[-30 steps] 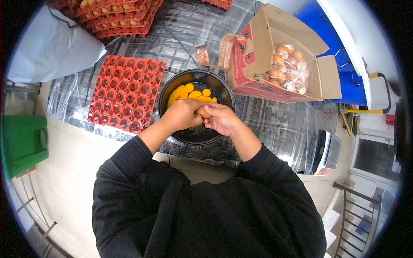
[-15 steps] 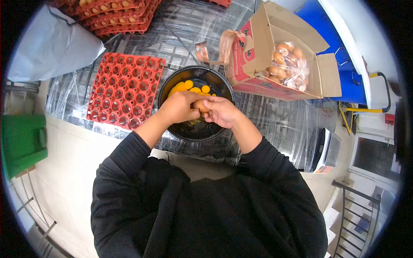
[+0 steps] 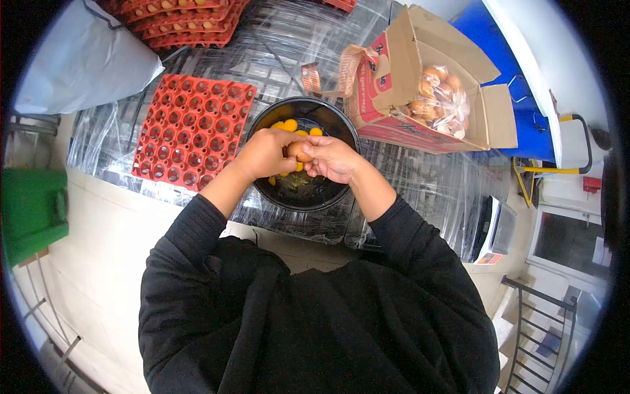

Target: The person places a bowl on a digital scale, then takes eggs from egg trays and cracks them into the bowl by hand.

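Note:
Over a round black bowl, both hands meet around one brown egg. My left hand is closed on the egg's left side. From the other side, my right hand grips it with thumb and fingers. Whether the shell is cracked, I cannot tell. Beneath the hands, several yellow yolks lie in clear egg white inside the bowl; the hands hide part of them. To the left of the bowl lies a red plastic egg tray with bare cups.
An open cardboard box at the right holds eggshells or eggs in clear plastic. Stacked red trays of eggs stand at the back left, beside a grey-white bag. Plastic wrap covers the work surface.
The hands stay together on the egg, and more of the egg shows between them now. The whole view has shifted slightly.

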`<state>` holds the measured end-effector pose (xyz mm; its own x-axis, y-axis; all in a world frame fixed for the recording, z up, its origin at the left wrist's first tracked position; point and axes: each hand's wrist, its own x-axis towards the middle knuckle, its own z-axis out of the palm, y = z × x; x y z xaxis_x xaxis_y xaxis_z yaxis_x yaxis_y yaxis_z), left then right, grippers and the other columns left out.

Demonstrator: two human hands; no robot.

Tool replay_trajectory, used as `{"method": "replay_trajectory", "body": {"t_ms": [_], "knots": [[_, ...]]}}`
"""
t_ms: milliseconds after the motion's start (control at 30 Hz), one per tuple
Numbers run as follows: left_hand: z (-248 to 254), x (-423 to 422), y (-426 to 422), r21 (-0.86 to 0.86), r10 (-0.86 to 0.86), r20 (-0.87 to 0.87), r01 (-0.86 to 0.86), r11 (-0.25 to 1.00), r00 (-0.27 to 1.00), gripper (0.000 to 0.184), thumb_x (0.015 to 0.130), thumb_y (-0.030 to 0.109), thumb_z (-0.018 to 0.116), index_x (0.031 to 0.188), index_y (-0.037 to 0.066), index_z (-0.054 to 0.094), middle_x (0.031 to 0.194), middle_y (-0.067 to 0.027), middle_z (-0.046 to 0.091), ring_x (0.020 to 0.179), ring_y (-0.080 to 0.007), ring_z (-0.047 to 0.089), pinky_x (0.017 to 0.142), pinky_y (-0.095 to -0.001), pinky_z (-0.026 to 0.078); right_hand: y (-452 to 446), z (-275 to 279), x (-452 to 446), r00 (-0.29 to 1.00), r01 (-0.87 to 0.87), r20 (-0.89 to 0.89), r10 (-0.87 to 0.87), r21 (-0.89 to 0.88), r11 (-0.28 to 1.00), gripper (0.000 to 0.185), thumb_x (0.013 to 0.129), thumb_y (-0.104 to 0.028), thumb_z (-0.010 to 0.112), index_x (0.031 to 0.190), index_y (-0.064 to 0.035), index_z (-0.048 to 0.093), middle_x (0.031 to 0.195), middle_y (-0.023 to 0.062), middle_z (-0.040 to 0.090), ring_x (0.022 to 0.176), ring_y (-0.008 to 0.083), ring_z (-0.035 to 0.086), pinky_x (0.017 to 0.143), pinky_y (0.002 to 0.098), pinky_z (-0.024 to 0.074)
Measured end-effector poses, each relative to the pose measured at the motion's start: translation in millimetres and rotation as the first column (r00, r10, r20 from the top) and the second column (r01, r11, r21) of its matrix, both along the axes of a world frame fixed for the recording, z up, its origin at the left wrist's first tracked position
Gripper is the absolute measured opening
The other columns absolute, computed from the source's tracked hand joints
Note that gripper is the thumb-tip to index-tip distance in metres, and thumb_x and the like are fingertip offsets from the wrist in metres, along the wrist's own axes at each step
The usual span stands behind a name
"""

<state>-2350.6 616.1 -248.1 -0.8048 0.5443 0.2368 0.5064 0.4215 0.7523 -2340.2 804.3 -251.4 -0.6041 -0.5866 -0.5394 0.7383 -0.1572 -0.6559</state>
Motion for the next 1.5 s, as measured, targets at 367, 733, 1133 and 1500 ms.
{"method": "replay_trajectory", "body": {"t_ms": [367,733,1133,1500], "knots": [[-2.9,-2.1,-4.0,0.032,0.008,0.009,-0.009,0.999,1.000,0.039,0.055,0.015,0.066,0.093,0.008,0.065,0.078,-0.0129,0.063,0.068,-0.0276,0.061,0.066,-0.0338,0.049,-1.3,-4.6,-2.1,0.999,-0.025,-0.040,0.023,-0.042,0.999,0.035,0.082,-0.029,0.060,0.106,-0.0056,0.052,0.087,0.0013,0.057,0.065,0.0100,0.051,0.054,0.0220,0.0409],[-0.3,-4.5,-7.8,0.040,-0.005,0.103,0.001,0.999,0.995,0.040,0.055,0.014,0.066,0.094,0.010,0.065,0.076,-0.0122,0.063,0.065,-0.0246,0.062,0.063,-0.0321,0.050,0.7,-6.1,-4.0,0.997,-0.061,-0.047,0.059,-0.038,0.997,0.034,0.084,-0.027,0.058,0.109,-0.0058,0.050,0.086,0.0003,0.055,0.064,0.0089,0.050,0.054,0.0211,0.0403],[-10.4,-4.5,-13.0,-0.088,-0.082,0.031,0.085,0.993,0.996,0.036,0.059,0.012,0.066,0.094,0.005,0.064,0.090,-0.0130,0.063,0.081,-0.0279,0.061,0.073,-0.0347,0.049,-0.4,-22.4,-21.5,0.801,-0.308,-0.326,0.502,0.495,0.813,0.032,0.082,-0.020,0.057,0.110,-0.0041,0.050,0.078,0.0018,0.055,0.060,0.0093,0.051,0.050,0.0228,0.0431],[40.0,-6.9,-14.6,-0.071,0.046,0.160,-0.035,0.997,0.986,0.033,0.064,0.010,0.068,0.096,0.002,0.062,0.091,-0.0153,0.063,0.078,-0.0221,0.063,0.069,-0.0292,0.050,-29.0,26.5,-13.3,0.924,0.086,-0.369,0.097,0.450,0.889,0.031,0.076,-0.027,0.064,0.095,-0.0034,0.059,0.065,0.0003,0.055,0.048,0.0075,0.047,0.040,0.0215,0.0384]]}}
